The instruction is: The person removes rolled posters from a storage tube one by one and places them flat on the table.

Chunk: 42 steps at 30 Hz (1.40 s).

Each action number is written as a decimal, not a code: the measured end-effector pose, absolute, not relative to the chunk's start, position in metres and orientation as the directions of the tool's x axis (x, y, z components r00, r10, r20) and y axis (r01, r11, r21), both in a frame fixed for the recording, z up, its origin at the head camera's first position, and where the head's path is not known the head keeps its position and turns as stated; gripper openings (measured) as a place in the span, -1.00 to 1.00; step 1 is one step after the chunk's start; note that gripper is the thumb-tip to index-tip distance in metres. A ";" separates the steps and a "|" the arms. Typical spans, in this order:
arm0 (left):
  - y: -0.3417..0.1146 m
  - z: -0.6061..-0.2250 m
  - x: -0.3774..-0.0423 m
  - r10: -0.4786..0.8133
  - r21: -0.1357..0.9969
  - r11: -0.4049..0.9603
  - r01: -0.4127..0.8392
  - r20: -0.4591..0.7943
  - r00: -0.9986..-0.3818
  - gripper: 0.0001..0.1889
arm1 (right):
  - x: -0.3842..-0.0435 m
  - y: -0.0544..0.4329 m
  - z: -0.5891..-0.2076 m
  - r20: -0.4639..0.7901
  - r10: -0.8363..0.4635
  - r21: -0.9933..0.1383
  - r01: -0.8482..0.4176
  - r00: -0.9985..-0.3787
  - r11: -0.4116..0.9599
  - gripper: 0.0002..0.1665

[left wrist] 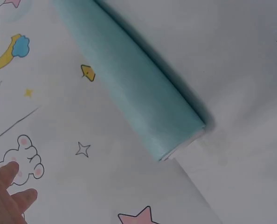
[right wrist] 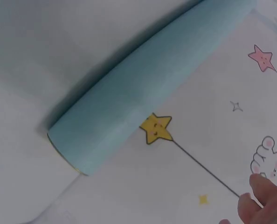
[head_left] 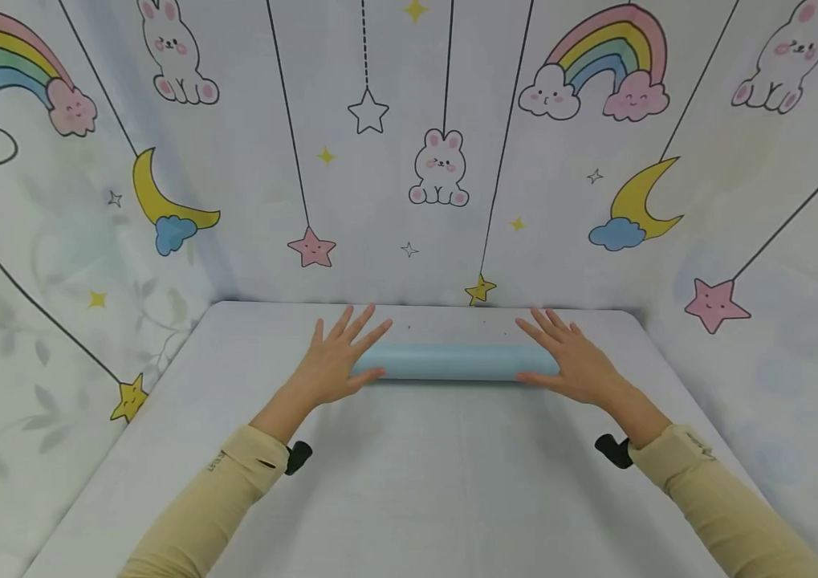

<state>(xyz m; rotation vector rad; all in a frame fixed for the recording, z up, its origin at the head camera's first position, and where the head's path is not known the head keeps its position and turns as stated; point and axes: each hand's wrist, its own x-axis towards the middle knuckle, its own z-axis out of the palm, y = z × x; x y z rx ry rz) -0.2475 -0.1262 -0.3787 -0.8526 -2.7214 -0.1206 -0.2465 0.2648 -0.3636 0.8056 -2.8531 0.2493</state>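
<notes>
A light blue roll (head_left: 459,363) lies crosswise near the back edge of the white table. My left hand (head_left: 336,361) is over its left end, fingers spread and straight. Over the other end is my right hand (head_left: 576,361), its fingers likewise spread. Both hands hide the roll's ends in the head view. The left wrist view shows the roll (left wrist: 134,84) with a pale end face, and several fingertips (left wrist: 24,199) at the left edge, apart from it. In the right wrist view, fingers (right wrist: 264,191) appear at lower right, also apart from the roll (right wrist: 143,88).
The white table (head_left: 437,482) stretches from the roll toward me. Behind it and at both sides hangs a pale cloth (head_left: 394,185) printed with rabbits, stars, moons and rainbows. Small dark specks dot the tabletop behind the roll.
</notes>
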 end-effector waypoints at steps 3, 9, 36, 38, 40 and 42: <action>-0.126 -0.385 -0.250 0.544 -0.011 0.825 0.564 0.284 -0.790 -0.26 | -0.250 0.267 -0.367 0.182 -0.495 -0.134 -0.520 -0.849 0.843 0.03; -0.125 -0.396 -0.255 0.531 0.015 0.827 0.563 0.309 -0.789 -0.26 | -0.256 0.274 -0.373 0.139 -0.468 -0.182 -0.487 -0.873 0.854 0.05; -0.123 -0.427 -0.286 0.499 0.052 0.848 0.527 0.257 -0.828 -0.30 | -0.279 0.285 -0.412 0.133 -0.464 -0.218 -0.482 -0.876 0.848 0.02; -0.123 -0.428 -0.290 0.495 0.049 0.851 0.522 0.257 -0.830 -0.30 | -0.282 0.284 -0.412 0.138 -0.465 -0.222 -0.485 -0.875 0.846 0.01; -0.123 -0.430 -0.293 0.494 0.046 0.853 0.520 0.251 -0.833 -0.31 | -0.284 0.283 -0.412 0.138 -0.464 -0.233 -0.484 -0.875 0.843 0.01; -0.124 -0.433 -0.297 0.497 0.047 0.852 0.521 0.237 -0.834 -0.30 | -0.285 0.282 -0.413 0.134 -0.460 -0.235 -0.479 -0.878 0.846 0.01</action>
